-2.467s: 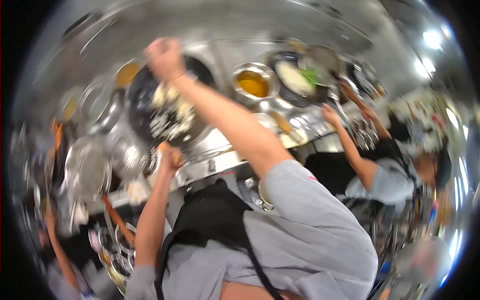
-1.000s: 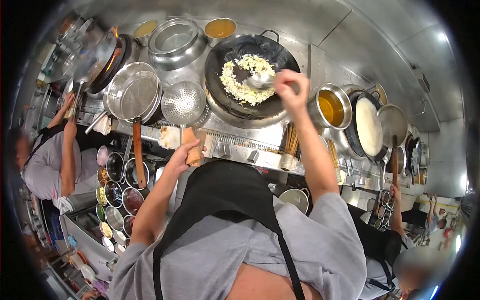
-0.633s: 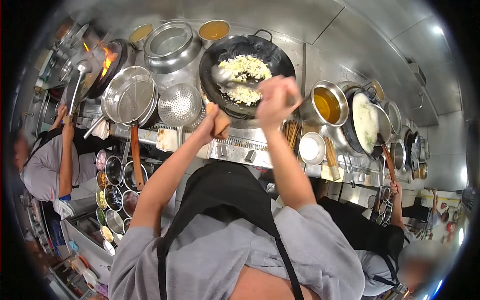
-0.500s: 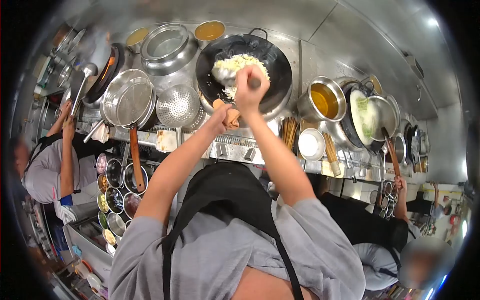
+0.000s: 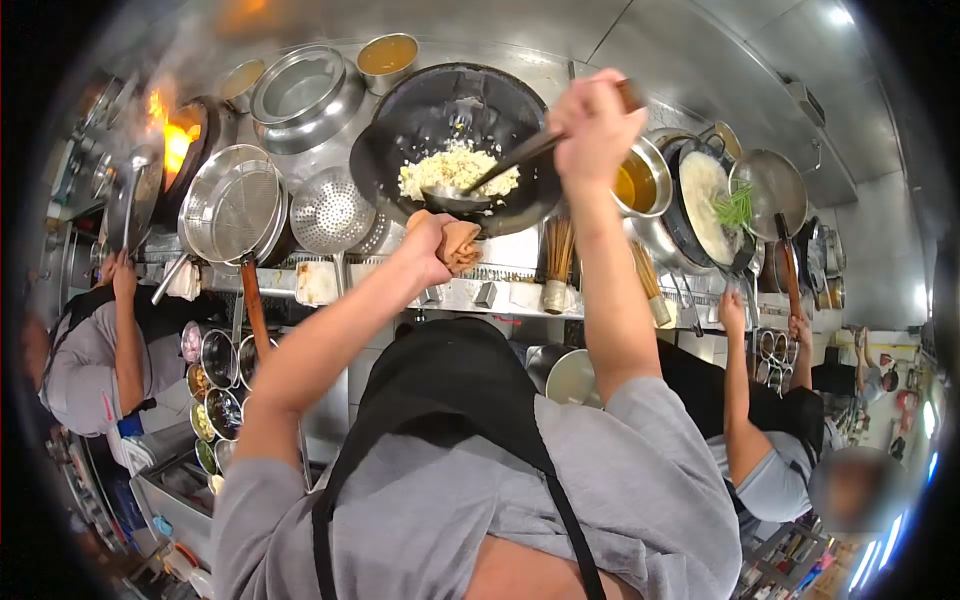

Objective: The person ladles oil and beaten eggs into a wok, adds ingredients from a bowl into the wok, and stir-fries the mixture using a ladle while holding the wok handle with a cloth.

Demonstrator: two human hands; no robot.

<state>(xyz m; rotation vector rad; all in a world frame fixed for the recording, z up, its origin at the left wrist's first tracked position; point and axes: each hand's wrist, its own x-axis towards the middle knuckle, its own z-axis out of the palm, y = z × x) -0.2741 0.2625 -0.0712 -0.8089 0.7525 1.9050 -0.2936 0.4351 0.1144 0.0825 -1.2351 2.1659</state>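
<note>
My right hand point(image 5: 600, 130) is wrapped round the handle of a ladle point(image 5: 515, 163), which slants down to the left. Its bowl rests in the near side of a large black wok point(image 5: 375, 165), against a heap of pale yellow and white fried rice point(image 5: 450, 165). Closed on a folded orange-brown cloth point(image 5: 462, 246), my left hand point(image 5: 432, 248) is at the wok's near edge; the part of the wok under the cloth is hidden. The wok leans toward me.
Left of the wok are a perforated skimmer point(image 5: 330, 210), a mesh strainer point(image 5: 232, 200) and a steel pot point(image 5: 305, 90). Flames point(image 5: 178, 140) rise at a co-worker's wok. At right stand a pot of oil point(image 5: 637, 185), bamboo brushes point(image 5: 558, 260) and another wok with greens point(image 5: 735, 205).
My right hand has swung right and up, leaving the ladle slanted across the wok. The wok tilts toward me. Flames flared at left; at right, a co-worker's strainer lifted off the greens.
</note>
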